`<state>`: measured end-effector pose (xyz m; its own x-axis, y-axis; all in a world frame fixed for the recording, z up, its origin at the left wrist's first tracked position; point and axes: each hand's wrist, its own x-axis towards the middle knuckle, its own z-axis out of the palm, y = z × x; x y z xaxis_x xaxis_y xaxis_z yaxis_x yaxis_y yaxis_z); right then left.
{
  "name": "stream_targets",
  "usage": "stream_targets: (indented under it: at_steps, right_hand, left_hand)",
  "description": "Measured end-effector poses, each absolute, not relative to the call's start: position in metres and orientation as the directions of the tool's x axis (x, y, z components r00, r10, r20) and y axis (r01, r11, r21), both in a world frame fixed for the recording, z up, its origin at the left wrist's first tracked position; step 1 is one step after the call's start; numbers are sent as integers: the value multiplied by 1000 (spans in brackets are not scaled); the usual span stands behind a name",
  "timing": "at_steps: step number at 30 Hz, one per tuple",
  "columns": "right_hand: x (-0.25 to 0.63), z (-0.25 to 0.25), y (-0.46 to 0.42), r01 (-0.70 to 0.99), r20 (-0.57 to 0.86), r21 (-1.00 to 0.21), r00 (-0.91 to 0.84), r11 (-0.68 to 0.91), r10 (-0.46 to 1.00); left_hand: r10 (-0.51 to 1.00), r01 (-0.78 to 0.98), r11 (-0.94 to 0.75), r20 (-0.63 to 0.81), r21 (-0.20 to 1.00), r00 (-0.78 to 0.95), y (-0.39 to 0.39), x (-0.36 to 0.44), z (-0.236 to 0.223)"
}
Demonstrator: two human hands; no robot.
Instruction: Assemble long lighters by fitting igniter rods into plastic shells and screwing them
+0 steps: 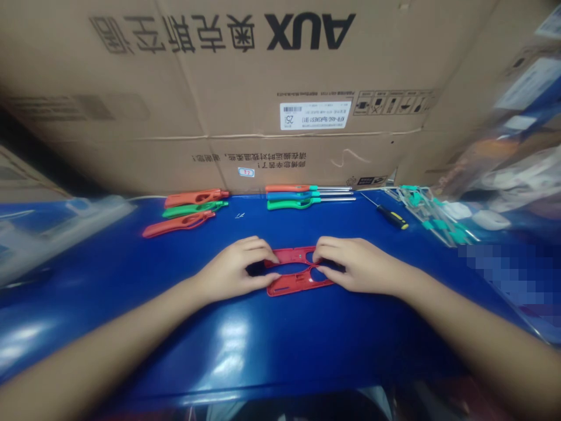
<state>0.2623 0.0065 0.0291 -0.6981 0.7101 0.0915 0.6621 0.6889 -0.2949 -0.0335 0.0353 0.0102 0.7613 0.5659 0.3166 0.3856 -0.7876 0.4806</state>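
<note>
Two red halves of a lighter casing lie side by side on the blue table, inner faces up: the far half (291, 256) and the near half (291, 283). My left hand (234, 269) holds their left ends, with fingers on the far half and the thumb on the near one. At the right ends, by the trigger openings, my right hand (355, 263) holds both halves between bent fingers and thumb. Its fingers partly cover those ends.
Orange and green casings (179, 225) lie at the back left. Stick lighters with metal rods (289, 204) are lined up at centre back, before a large cardboard box (219, 99). A screwdriver (394, 218) and teal-ended metal tubes (432, 213) lie right; a clear plastic bag (65, 228), left.
</note>
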Motion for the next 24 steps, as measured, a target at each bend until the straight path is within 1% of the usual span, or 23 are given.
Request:
stream_targets:
  at_steps: [4,18,24]
  right_hand:
    - [262,28,7,661,92,-298,-698,689,710]
    - [261,28,7,658,107,-285,-700,697,706]
    - [261,27,7,665,95,-283,-698,691,710]
  left_hand:
    - [578,383,-781,340,493,742,37,-34,7]
    - [586,365,-763,333,534,738,38,-33,6]
    - [580,369,-773,339,516,741,36,-34,7]
